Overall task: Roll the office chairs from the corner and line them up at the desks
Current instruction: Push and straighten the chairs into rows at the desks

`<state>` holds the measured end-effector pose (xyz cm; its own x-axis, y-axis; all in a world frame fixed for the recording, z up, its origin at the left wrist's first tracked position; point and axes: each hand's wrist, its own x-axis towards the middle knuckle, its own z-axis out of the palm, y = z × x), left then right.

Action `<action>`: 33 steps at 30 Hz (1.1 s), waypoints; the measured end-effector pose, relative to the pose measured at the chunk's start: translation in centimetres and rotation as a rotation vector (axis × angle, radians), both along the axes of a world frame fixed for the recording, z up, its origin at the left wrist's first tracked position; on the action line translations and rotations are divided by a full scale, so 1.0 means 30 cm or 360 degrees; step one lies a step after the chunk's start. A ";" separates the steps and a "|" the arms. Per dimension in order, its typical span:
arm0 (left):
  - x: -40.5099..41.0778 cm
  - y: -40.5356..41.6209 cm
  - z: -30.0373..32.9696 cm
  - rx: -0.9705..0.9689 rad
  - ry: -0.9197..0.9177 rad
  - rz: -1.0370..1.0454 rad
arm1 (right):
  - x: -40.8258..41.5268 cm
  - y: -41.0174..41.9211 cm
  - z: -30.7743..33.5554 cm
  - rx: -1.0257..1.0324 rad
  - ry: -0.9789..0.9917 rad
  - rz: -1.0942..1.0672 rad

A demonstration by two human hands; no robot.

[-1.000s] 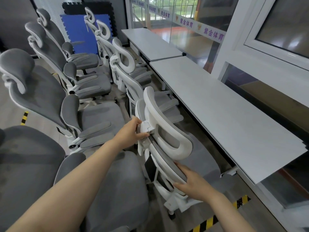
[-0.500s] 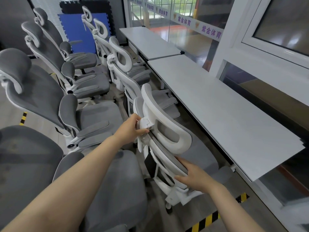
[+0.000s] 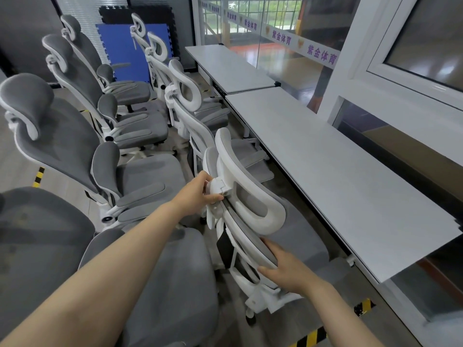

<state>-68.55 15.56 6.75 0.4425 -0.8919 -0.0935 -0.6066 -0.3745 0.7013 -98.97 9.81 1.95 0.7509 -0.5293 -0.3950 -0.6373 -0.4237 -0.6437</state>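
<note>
A white-framed grey office chair [image 3: 250, 196] faces the near desk [image 3: 350, 176], its seat partly under the desk edge. My left hand [image 3: 200, 190] grips the headrest bracket at the top of its back. My right hand [image 3: 283, 269] holds the right edge of its backrest lower down. Beyond it, more chairs [image 3: 185, 91] of the same kind stand in a row along the desks, reaching toward the far desk [image 3: 225, 66].
To the left, several grey chairs [image 3: 62, 136] stand in a second row facing right, and the nearest one [image 3: 162, 271] is under my left arm. Blue and black foam mats [image 3: 125, 46] lean on the back wall. Yellow-black floor tape [image 3: 360, 306] runs near the glass wall.
Both hands keep their grip on the same chair. The view has shifted slightly; the chair looks a little closer to the desk.
</note>
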 end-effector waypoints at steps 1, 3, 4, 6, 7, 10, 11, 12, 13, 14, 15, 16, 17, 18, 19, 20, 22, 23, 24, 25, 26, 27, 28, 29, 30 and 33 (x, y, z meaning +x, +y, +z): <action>0.000 0.000 -0.001 0.0002 -0.0006 0.0000 | 0.000 0.001 0.001 0.0000 0.0001 0.0003; -0.002 0.001 -0.002 -0.0002 -0.0004 0.0003 | 0.001 0.003 0.004 0.0000 -0.0002 0.0002; -0.005 0.003 0.001 -0.0007 0.0001 0.0007 | 0.001 0.004 0.005 0.0003 -0.0008 -0.0003; -0.014 0.008 0.001 -0.0025 0.0010 0.0032 | 0.001 0.005 0.008 0.0019 -0.0020 -0.0030; -0.015 0.009 -0.006 -0.0040 0.0031 0.0059 | 0.001 0.006 0.009 0.0024 -0.0021 -0.0047; -0.042 0.024 -0.011 -0.0139 0.0093 0.0141 | -0.007 0.025 0.019 -0.0039 -0.0011 -0.0062; -0.052 0.029 -0.010 -0.0166 0.0086 0.0140 | -0.012 0.034 0.023 -0.0083 0.0013 -0.0054; -0.058 0.038 -0.010 -0.0186 0.0074 0.0125 | -0.016 0.042 0.026 -0.0135 0.0041 -0.0043; -0.065 0.052 -0.006 -0.0178 0.0049 0.0097 | -0.020 0.048 0.026 -0.0178 0.0062 -0.0035; -0.069 0.071 -0.003 -0.0168 0.0043 0.0076 | -0.023 0.059 0.027 -0.0205 0.0073 -0.0041; -0.065 0.096 -0.007 -0.0142 0.0050 0.0068 | -0.023 0.074 0.030 -0.0227 0.0066 -0.0057; -0.061 0.125 -0.006 -0.0132 0.0070 0.0071 | -0.020 0.094 0.036 -0.0264 0.0034 -0.0075; -0.051 0.157 -0.010 -0.0120 0.0074 0.0084 | -0.013 0.116 0.042 -0.0310 -0.0007 -0.0095; -0.044 0.197 -0.009 -0.0124 0.0070 0.0087 | -0.004 0.141 0.050 -0.0358 -0.0045 -0.0114; -0.030 0.240 -0.015 -0.0117 0.0033 0.0092 | 0.007 0.167 0.057 -0.0410 -0.0087 -0.0133; -0.018 0.292 -0.012 -0.0112 0.0007 0.0089 | 0.020 0.195 0.063 -0.0472 -0.0117 -0.0157; 0.011 0.383 -0.017 -0.0076 -0.0077 0.0095 | 0.040 0.240 0.073 -0.0642 -0.0141 -0.0198; 0.036 0.449 -0.021 -0.0049 -0.0123 0.0113 | 0.062 0.277 0.071 -0.0716 -0.0140 -0.0205; 0.058 0.514 -0.022 -0.0047 -0.0157 0.0129 | 0.087 0.318 0.071 -0.0758 -0.0131 -0.0212; 0.083 0.582 -0.025 -0.0042 -0.0197 0.0144 | 0.115 0.363 0.067 -0.0764 -0.0118 -0.0211; 0.102 0.648 -0.023 -0.0061 -0.0235 0.0153 | 0.147 0.411 0.063 -0.0753 -0.0107 -0.0199; 0.123 0.714 -0.020 -0.0063 -0.0275 0.0166 | 0.181 0.460 0.057 -0.0733 -0.0101 -0.0171; 0.141 0.781 -0.011 -0.0077 -0.0311 0.0180 | 0.219 0.507 0.045 -0.0725 -0.0101 -0.0116; 0.159 0.847 0.001 -0.0081 -0.0337 0.0207 | 0.258 0.556 0.034 -0.0717 -0.0104 -0.0039; 0.182 0.914 0.010 -0.0092 -0.0360 0.0226 | 0.299 0.607 0.023 -0.0687 -0.0099 0.0040; 0.241 1.108 0.048 -0.0148 -0.0552 0.0224 | 0.416 0.769 -0.007 -0.0552 -0.0079 0.0239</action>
